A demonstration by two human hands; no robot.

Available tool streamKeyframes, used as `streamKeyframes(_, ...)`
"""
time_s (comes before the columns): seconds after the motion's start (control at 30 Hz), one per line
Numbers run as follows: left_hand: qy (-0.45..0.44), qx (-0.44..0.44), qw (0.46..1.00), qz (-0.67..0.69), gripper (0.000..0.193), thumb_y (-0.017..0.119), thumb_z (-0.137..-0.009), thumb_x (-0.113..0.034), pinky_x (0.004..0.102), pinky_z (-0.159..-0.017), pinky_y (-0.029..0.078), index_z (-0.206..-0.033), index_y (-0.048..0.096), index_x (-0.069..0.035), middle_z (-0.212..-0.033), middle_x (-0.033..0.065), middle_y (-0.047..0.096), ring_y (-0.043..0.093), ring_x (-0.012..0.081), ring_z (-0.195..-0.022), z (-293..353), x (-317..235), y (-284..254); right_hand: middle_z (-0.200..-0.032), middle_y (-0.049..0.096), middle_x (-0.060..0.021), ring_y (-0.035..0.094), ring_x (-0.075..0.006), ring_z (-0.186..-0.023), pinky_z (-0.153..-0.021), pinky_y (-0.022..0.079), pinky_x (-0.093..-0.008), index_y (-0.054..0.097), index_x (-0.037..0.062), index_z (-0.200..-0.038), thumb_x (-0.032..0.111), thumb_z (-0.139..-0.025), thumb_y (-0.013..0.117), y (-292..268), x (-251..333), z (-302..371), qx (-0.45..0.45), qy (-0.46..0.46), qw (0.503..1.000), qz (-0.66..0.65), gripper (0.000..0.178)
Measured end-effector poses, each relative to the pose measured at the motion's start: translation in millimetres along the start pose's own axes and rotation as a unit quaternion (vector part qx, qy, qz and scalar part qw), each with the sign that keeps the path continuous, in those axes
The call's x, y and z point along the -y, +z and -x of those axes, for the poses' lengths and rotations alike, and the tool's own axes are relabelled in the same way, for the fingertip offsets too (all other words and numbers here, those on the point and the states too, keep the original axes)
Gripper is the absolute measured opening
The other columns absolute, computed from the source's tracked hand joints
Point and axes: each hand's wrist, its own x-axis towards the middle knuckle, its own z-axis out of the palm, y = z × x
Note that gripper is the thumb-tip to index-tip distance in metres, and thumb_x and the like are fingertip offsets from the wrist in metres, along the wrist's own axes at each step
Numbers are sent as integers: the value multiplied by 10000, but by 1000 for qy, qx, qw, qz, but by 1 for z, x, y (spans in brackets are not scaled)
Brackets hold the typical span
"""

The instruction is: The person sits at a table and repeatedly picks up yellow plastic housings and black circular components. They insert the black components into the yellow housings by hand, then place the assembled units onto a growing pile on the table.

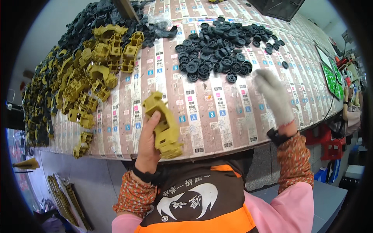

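Note:
My left hand (147, 141) is closed around a yellow plastic toy-vehicle body (166, 127), tilted above the table's front edge. Its thumb presses on the near side, and open cut-outs show in the part. My right hand (271, 92), in a pale knitted glove, is above the table at the right, with fingers stretched forward and nothing visible in them. It is just right of a spread pile of black toy wheels (217, 48). A heap of yellow vehicle bodies (95, 66) lies to the left of my left hand.
Dark plastic parts (83, 23) are heaped behind and left of the yellow ones. The table (210, 136) has a printed paper covering. A dark box (278, 8) stands at the far edge, a green board (330, 79) lies at right, and red stools (330, 143) stand below.

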Motion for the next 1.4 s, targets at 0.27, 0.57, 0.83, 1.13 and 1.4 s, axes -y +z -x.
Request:
streamKeyframes(0.27, 6, -51, 996, -70, 476, 667, -1029, -212, 351, -859, 616, -1452, 467, -119, -1176, 34, 628, 679, 169, -1027, 3, 8, -31, -1596, 425, -289, 471, -511, -1416, -1155, 412, -549, 415, 108, -1585, 509, -1019, 505, -161, -176, -154, -207, 179, 876, 397, 700)
streamKeyframes(0.57, 35, -85, 983, -157, 648, 692, -999, -163, 341, -877, 611, -1560, 371, -110, -1256, 67, 614, 676, 182, -1069, 5, 11, -16, -1609, 389, -276, 485, -554, -1356, -1078, 464, -615, 459, 105, -1504, 177, -1007, 561, -193, -261, -263, -59, -31, 752, 655, 513)
streamKeyframes(0.83, 5, -105, 976, -191, 705, 725, -957, -120, 342, -941, 579, -1557, 355, -98, -1284, 64, 608, 650, 166, -1115, 5, 10, -13, -1734, 258, -195, 285, -360, -1586, -1282, 224, -404, 252, 108, -1684, 575, -1072, 352, -162, -207, -325, -32, 78, 982, 167, 776)
streamKeyframes(1.13, -18, -117, 969, -216, 730, 717, -945, -103, 341, -956, 566, -1569, 338, -113, -1290, 56, 603, 642, 157, -1122, 3, 8, -14, -1639, 467, -159, 389, -286, -1539, -1256, 261, -376, 528, 88, -1556, 606, -1026, 512, -113, -170, -371, 50, -30, 982, 179, 741)
streamKeyframes(1.4, -9, -101, 970, -219, 748, 714, -949, -111, 343, -1007, 533, -1583, 318, -111, -1319, 56, 589, 616, 161, -1166, 5, 6, -8, -1575, 482, -202, 441, -398, -1452, -1212, 346, -445, 552, 85, -1517, 482, -999, 608, -71, -120, -321, 159, -92, 970, 157, 655)
